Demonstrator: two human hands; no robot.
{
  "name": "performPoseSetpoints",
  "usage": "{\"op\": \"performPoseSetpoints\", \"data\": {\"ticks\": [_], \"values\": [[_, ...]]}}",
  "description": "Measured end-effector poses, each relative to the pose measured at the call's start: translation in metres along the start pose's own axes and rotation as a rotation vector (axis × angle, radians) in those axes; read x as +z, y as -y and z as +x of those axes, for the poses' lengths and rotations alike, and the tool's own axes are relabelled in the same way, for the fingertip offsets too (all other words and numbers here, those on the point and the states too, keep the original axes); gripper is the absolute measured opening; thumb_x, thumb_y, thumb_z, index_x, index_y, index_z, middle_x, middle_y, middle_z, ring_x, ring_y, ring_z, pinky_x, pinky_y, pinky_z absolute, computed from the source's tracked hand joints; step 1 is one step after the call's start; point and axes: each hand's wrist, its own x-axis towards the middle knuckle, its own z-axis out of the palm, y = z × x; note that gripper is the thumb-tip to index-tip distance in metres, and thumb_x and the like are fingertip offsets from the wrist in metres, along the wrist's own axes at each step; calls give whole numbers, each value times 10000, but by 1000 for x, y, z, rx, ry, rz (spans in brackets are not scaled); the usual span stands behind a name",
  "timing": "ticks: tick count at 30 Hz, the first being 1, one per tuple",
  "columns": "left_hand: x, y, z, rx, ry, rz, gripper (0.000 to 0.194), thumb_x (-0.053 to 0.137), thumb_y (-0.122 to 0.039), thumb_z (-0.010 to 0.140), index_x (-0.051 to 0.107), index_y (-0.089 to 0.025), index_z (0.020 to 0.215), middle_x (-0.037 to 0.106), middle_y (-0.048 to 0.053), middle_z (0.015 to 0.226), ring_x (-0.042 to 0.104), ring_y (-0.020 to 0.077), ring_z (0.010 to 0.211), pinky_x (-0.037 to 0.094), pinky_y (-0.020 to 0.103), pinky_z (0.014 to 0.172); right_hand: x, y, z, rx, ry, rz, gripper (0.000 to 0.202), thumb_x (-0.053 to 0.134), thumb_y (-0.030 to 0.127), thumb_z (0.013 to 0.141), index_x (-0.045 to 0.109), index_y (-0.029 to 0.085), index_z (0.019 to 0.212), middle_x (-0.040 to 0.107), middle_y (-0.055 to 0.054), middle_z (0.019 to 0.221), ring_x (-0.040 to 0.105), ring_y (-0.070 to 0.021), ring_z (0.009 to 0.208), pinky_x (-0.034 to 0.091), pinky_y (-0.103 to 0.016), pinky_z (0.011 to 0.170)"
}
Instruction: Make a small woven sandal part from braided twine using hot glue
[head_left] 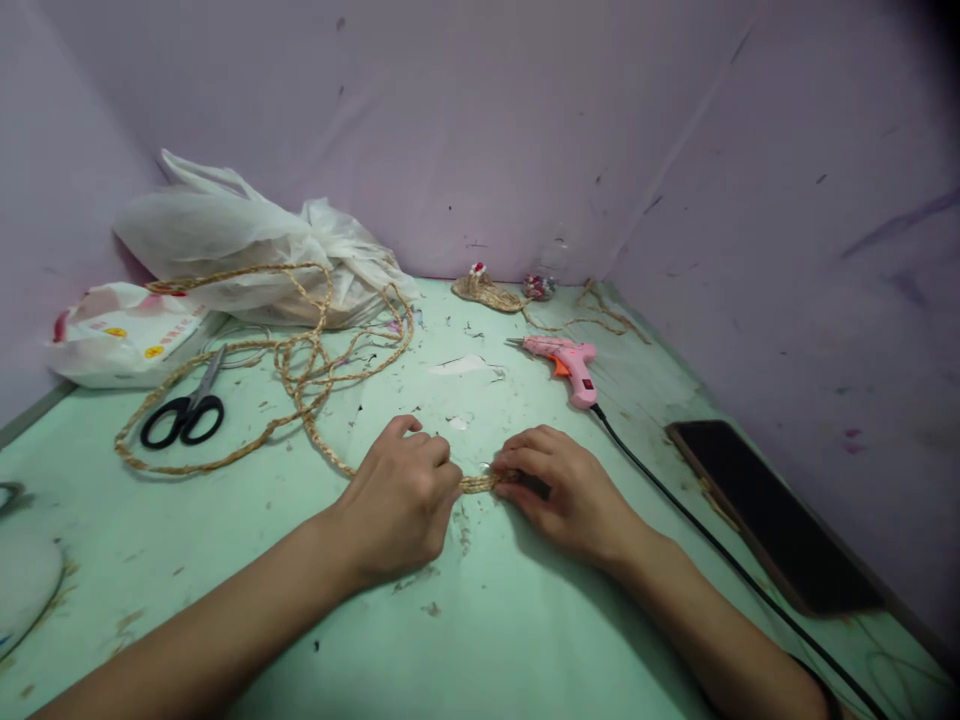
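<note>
A braided straw cord (322, 447) runs in loose loops over the left of the table and ends between my two hands. My left hand (409, 490) is closed over it, the fingers curled down. At the cord's end, my right hand (559, 490) pinches the strand between thumb and fingertips. A short doubled stretch of the cord shows between the hands, just above the tabletop. The fingertips of my left hand are partly hidden. Beyond my right hand lies a pink glue gun (566, 362) on its side, its nozzle pointing left.
Black-handled scissors (191, 410) lie beside the cord loops. A white plastic bag (255, 235) and a smaller white packet (135, 335) stand at the back left. A woven straw piece (484, 292) lies by the back wall. A phone (765, 510) and a black cable (675, 500) are at right.
</note>
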Motion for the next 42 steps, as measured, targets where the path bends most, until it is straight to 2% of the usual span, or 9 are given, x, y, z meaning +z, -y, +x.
{"op": "performPoseSetpoints", "data": {"ticks": [5,8,12,20,26,36,42], "values": [[0,-1,0,6,2,21,212,477,-189,795,621,-161,642,525,35,635,464,154,617,371,453,856,-2,-6,-6,-25,-9,60,117,592,196,819,645,189,923,639,-61,885,548,-178,808,438,-318,707],[1,-4,2,-5,-4,24,211,481,-185,791,613,-158,629,528,35,628,471,157,619,375,452,865,-1,-5,-4,-14,-25,8,94,563,196,839,645,180,883,641,-63,834,539,-180,771,428,-318,681],[0,-5,7,9,4,52,173,485,-150,753,594,-152,619,541,42,618,481,161,610,387,453,854,0,1,-1,-9,15,-102,133,508,186,851,640,169,844,636,-71,799,526,-186,756,406,-323,671],[-1,-4,14,24,36,70,125,492,-156,712,551,-158,602,541,33,610,481,156,588,375,465,870,0,3,5,-22,-23,-153,144,502,155,762,646,164,764,615,-52,697,513,-181,693,380,-324,652],[1,1,13,79,15,58,146,472,-159,743,563,-157,629,533,29,623,484,152,600,370,452,903,2,9,7,-32,-19,-109,185,549,208,769,647,158,918,643,-76,862,536,-204,790,385,-343,697],[3,3,13,113,31,61,161,463,-166,778,567,-152,656,538,31,647,494,155,617,359,455,934,14,12,19,-93,26,-230,213,452,153,816,650,143,739,608,-70,700,510,-186,674,369,-333,646],[1,5,11,56,34,22,223,411,-147,820,589,-151,686,539,30,658,495,148,617,355,457,936,3,5,13,-16,62,-28,126,521,200,826,645,179,826,638,-55,780,545,-178,739,397,-320,683]]}}
